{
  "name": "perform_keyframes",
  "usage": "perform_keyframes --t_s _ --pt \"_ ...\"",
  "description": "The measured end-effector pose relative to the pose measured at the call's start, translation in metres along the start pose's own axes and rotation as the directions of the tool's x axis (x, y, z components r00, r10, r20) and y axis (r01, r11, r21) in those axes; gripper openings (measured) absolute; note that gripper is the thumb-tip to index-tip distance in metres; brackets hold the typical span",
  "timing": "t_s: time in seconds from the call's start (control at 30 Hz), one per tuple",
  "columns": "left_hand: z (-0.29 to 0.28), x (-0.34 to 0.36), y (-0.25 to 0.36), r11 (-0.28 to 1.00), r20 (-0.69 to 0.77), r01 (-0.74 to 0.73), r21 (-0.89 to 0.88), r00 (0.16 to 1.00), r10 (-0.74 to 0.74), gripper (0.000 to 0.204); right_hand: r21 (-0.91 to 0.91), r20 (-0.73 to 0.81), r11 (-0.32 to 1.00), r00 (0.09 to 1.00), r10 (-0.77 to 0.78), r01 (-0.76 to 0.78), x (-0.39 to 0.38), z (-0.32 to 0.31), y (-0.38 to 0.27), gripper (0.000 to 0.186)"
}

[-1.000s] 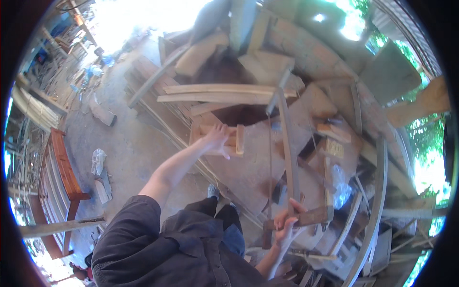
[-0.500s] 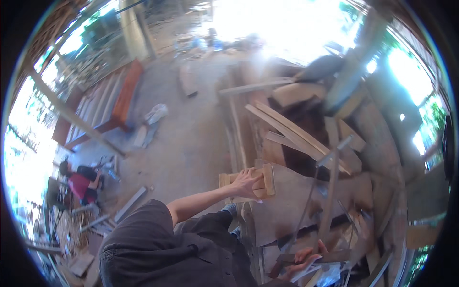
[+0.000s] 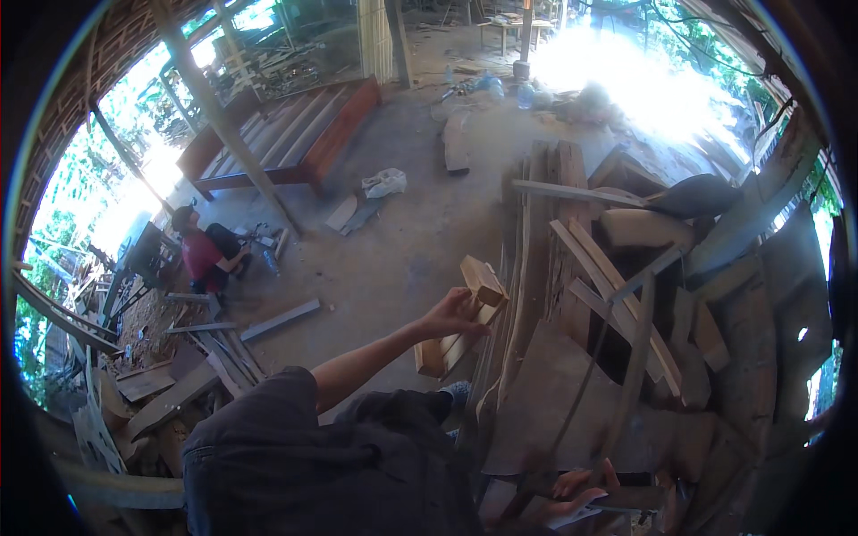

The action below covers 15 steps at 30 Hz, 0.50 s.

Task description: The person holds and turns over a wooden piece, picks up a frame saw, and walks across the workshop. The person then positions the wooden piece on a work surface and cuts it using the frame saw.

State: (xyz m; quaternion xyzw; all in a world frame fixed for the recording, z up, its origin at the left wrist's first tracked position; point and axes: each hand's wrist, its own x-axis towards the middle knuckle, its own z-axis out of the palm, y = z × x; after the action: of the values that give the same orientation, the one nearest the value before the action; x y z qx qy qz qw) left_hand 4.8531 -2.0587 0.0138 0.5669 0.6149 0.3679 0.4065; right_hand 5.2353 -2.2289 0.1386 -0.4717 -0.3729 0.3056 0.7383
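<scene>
My left hand (image 3: pixel 452 316) is closed on a short pale wooden piece with a thick block at each end (image 3: pixel 485 284). I hold it slanted in the air beside the bench's left edge, its far end turned up. At the lower right, my right hand (image 3: pixel 572 496) is closed round the lower wooden arm of what looks like a frame saw (image 3: pixel 633 375). Its long middle bar leans up to a crosspiece, with a thin dark strand alongside. Shadow hides part of the right hand and the saw's lower end.
Beside me runs a rough plank bench (image 3: pixel 545 384) bearing long battens (image 3: pixel 617 295) and wood offcuts. A seated person in red (image 3: pixel 203 259) works at the left. Beyond are a slatted bed frame (image 3: pixel 295 143), a slanting post (image 3: pixel 228 116), a white bag (image 3: pixel 384 182) and scattered boards (image 3: pixel 281 319).
My view has swung left, so the surroundings sit further right in it. The wooden piece in my left hand has gone from nearly level to slanted. My right hand stays at the saw.
</scene>
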Motion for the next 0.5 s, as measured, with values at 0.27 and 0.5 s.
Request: perform_keyframes --t_s 0.27,0.5 --pt "0.000 0.001 0.034 0.997 -0.006 -0.073 -0.011 0.997 0.073 0.095 0.053 0.152 0.997 0.987 0.044 -0.053 -0.011 0.006 0.005 0.066" --pt "0.029 0.015 0.021 0.999 0.073 -0.043 -0.005 0.996 0.043 0.093 0.059 0.190 0.995 0.979 0.068 -0.080 -0.008 0.015 -0.011 0.069"
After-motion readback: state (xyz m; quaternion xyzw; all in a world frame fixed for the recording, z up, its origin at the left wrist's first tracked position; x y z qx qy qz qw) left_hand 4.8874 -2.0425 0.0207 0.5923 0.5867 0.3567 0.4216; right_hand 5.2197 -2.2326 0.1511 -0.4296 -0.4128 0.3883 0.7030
